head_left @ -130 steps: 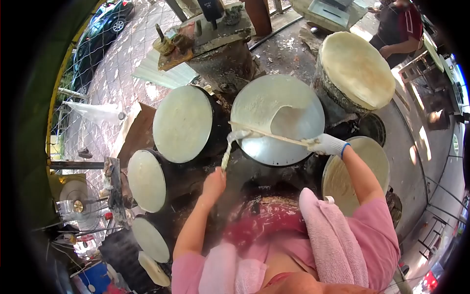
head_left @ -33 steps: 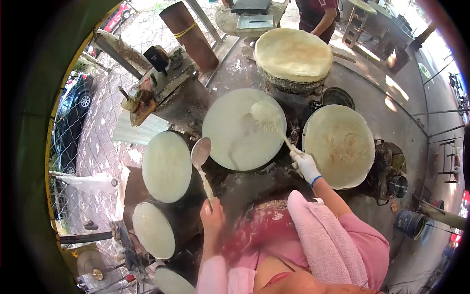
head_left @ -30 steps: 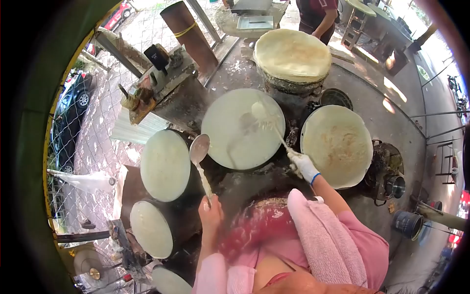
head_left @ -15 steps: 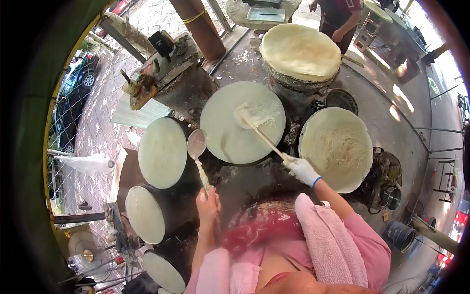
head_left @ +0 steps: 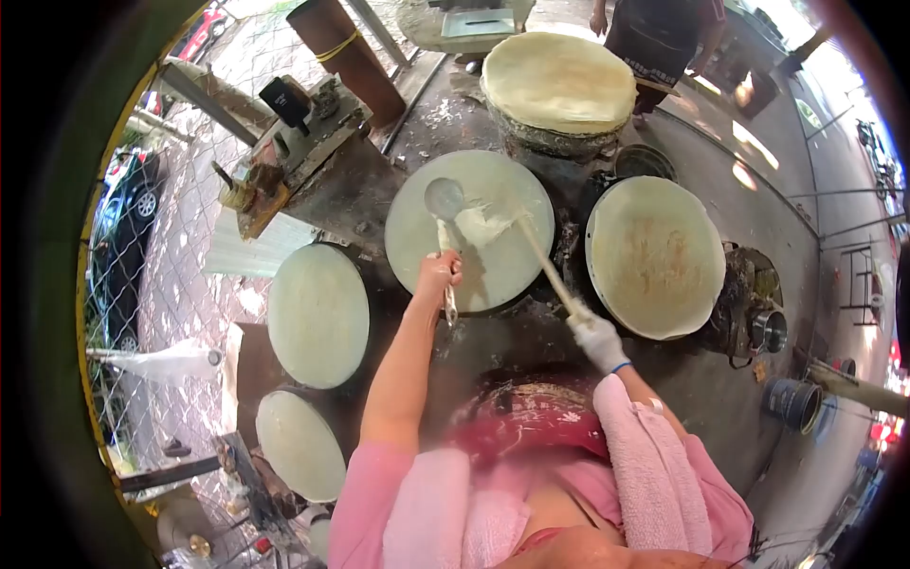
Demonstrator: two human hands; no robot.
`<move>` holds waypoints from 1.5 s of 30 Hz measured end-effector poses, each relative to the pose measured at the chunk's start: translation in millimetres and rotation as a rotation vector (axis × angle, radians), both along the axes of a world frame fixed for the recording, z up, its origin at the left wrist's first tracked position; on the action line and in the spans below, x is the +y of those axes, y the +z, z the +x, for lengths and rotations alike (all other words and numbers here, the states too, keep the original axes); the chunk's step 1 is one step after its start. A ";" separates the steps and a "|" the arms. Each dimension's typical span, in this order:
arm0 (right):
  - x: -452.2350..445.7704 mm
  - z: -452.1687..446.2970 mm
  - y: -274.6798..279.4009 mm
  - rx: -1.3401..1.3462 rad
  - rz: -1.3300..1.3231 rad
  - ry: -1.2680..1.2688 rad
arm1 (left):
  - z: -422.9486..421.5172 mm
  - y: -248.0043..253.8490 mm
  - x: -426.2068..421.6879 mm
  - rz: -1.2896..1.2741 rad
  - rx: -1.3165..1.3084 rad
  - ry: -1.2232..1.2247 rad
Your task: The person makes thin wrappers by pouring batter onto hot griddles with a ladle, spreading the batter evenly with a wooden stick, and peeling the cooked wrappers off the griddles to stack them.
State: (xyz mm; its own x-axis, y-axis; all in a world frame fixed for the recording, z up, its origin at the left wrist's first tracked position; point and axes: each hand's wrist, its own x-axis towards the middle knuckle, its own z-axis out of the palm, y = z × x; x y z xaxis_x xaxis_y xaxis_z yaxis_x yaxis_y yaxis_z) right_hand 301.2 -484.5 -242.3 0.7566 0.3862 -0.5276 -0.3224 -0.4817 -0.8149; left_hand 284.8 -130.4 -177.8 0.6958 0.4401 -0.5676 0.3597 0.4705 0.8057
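My bare left hand [head_left: 440, 271] is closed round the batter-caked handle of a ladle [head_left: 444, 197], whose round bowl is over the left part of the central griddle [head_left: 427, 248]. A thick white patch of batter [head_left: 482, 224] lies on that griddle beside the ladle. In a white glove with a blue cuff, my right hand [head_left: 597, 341] grips a long wooden stick [head_left: 550, 269]. The stick's far end reaches the right edge of the batter patch. To the right, a browned flatbread [head_left: 656, 258] covers another griddle.
A stack of flatbreads [head_left: 559, 83] stands on a drum behind. Pale sheets cover the left griddle [head_left: 318, 316] and the lower left griddle [head_left: 300, 444]. A co-worker in a dark apron [head_left: 654, 43] stands at the back. A dark bucket [head_left: 792, 405] is at the right.
My left hand has moved forward and right, carrying the ladle from beside the central griddle to over it. The stick's far end has shifted right. The co-worker has moved, and the view has shifted slightly.
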 end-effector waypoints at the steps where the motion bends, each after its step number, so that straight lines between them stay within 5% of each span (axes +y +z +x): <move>1: 15.5 -21.1 -6.5 0.065 0.026 -0.038 | -4.8 -0.9 -4.7 -0.010 0.039 -0.020; 3: 59.3 -62.8 -6.1 0.271 0.287 -0.124 | -24.6 -2.6 -17.6 -0.095 0.070 0.009; 7: 96.6 -62.1 64.0 0.287 0.224 -0.143 | -60.4 14.7 -25.7 -0.289 0.072 0.111; 9: 91.2 -59.6 15.6 0.122 0.262 -0.261 | -66.8 10.9 -20.4 -0.378 0.070 0.121; 11: 102.0 -73.5 1.5 0.154 0.124 -0.131 | -65.9 7.5 -14.2 -0.455 0.076 0.093; 13: 126.5 -88.2 68.3 0.387 0.139 -0.058 | -62.9 7.9 -8.7 -0.585 0.037 0.156; 15: 131.7 -90.0 69.7 0.454 0.177 -0.065 | -60.5 25.9 -8.6 -0.705 0.017 0.313; 17: 121.8 -78.9 89.2 0.492 0.223 -0.104 | -92.5 13.7 34.0 -0.986 -0.293 0.023; 18: 116.2 -74.8 86.8 0.340 0.249 -0.152 | -109.3 -7.7 59.3 -0.855 -0.437 -0.024; 19: 113.5 -73.3 76.7 0.195 0.168 -0.116 | -129.0 22.7 59.3 -1.570 -0.706 0.106; 20: 111.0 -72.9 61.9 0.049 0.071 -0.108 | -145.4 17.2 65.1 -1.667 -0.765 -0.053; 21: 103.6 -77.6 60.6 -0.001 -0.002 -0.030 | -160.5 38.1 57.2 -1.512 -0.744 -0.048; 22: 95.9 -82.4 59.3 -0.053 -0.073 0.046 | -171.0 36.4 63.9 -1.072 -0.608 -0.113; 23: 90.3 -87.2 60.7 -0.016 -0.089 0.214 | -171.6 61.6 54.5 -0.626 -0.309 0.069; 25: 80.0 -92.1 93.0 0.070 -0.102 0.288 | -165.2 72.9 58.0 -0.514 -0.460 0.012; 27: 42.6 -95.8 64.3 -0.024 0.187 -0.096 | -151.8 104.2 46.9 -0.890 -0.580 -0.028; 30: -45.1 -67.3 90.4 -0.412 0.011 -0.384 | -145.4 99.5 28.1 -1.008 -0.546 -0.065; 31: -79.9 -57.8 51.3 -0.401 0.211 -0.607 | -144.6 101.1 17.4 -1.043 -0.542 -0.066; 32: -120.5 -43.9 37.4 -0.331 0.001 -0.650 | -143.5 101.9 5.0 -1.079 -0.540 -0.063; 34: -162.8 -18.4 47.8 -0.373 0.369 -0.947 | -142.4 104.6 -19.6 -1.075 -0.538 -0.013; 35: -185.9 -10.3 63.0 -0.358 0.009 -0.887 | -141.3 107.5 -31.3 -1.068 -0.536 0.012; 37: -227.6 13.1 20.5 -0.193 0.096 -0.922 | -137.2 112.5 -54.2 -1.053 -0.544 0.034; 38: -233.3 20.6 4.2 -0.195 0.357 -1.021 | -134.9 116.0 -66.0 -1.039 -0.554 0.046; 45: -252.6 88.8 -12.9 -0.113 0.197 -0.996 | -126.9 141.2 -125.9 -0.955 -0.613 0.110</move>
State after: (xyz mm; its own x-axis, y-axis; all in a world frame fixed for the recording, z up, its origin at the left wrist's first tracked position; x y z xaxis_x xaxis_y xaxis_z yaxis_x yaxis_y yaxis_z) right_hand 390.0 -737.1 -255.1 0.8229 -0.3735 -0.4282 -0.4196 0.1087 -0.9012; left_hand 157.9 -256.4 -36.5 0.9556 0.0865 -0.2816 -0.0521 0.9905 0.1273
